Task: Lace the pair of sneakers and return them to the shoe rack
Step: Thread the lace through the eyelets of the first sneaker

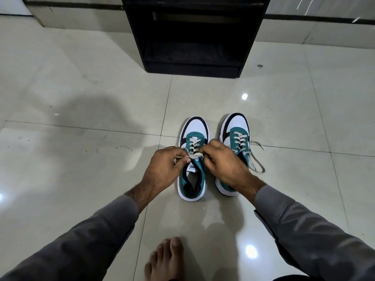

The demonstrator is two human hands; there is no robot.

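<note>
Gripping the soft, limp lace (187,156) near the top eyelets, left hand (164,165) and right hand (225,161) pinch its ends closed over the left sneaker (192,179).

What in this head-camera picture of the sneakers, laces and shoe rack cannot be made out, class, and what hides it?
- Head view: the lace ends on the left sneaker are hidden by the fingers of the left hand and right hand.
- The right sneaker heel is covered by the right wrist.
- The shoe rack top is cut off by the frame edge; its shelves are too dark to read.
</note>
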